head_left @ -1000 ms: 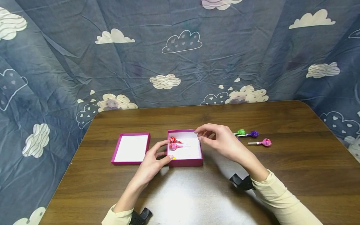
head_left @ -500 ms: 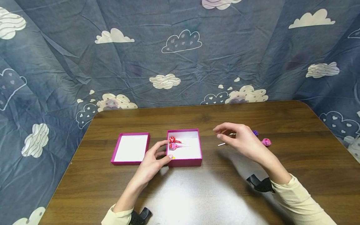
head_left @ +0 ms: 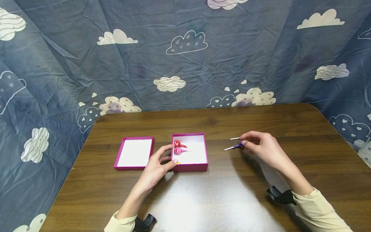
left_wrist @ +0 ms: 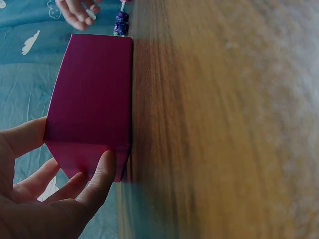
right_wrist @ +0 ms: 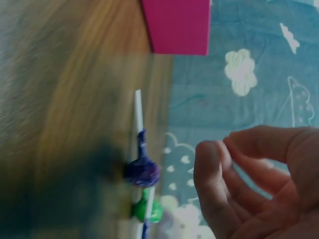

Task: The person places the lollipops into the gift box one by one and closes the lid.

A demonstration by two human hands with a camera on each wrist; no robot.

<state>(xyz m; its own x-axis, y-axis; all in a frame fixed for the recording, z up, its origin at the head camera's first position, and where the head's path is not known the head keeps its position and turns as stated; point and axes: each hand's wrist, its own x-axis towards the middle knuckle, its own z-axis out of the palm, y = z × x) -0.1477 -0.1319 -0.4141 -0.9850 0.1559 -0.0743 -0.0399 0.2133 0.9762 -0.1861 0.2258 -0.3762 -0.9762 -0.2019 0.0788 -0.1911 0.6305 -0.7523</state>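
Observation:
My left hand (head_left: 156, 167) grips the left side of an open magenta box (head_left: 191, 167), its fingers spread at the left wall in the left wrist view. Inside lie a red lollipop (head_left: 177, 144), a pink-and-red lollipop (head_left: 178, 150) and a bit of yellow (head_left: 178, 162) by the thumb. My right hand (head_left: 266, 149) hovers at a purple lollipop (head_left: 239, 145) on the table, fingers loosely bent. Nothing shows between its fingertips in the right wrist view, where a purple lollipop (right_wrist: 143, 172) and a green lollipop (right_wrist: 155, 211) lie beside them. A white stick (head_left: 234, 138) pokes out past the fingers.
The magenta lid (head_left: 116, 162), white inside, lies left of the box on the brown wooden table (head_left: 208, 206). Behind the table hangs a blue cloud-patterned cloth (head_left: 130, 74). The right hand hides other lollipops in the head view.
My right hand has moved right, from the box's right edge to the lollipops, and now covers the green and pink ones. The left hand and box have stayed in place.

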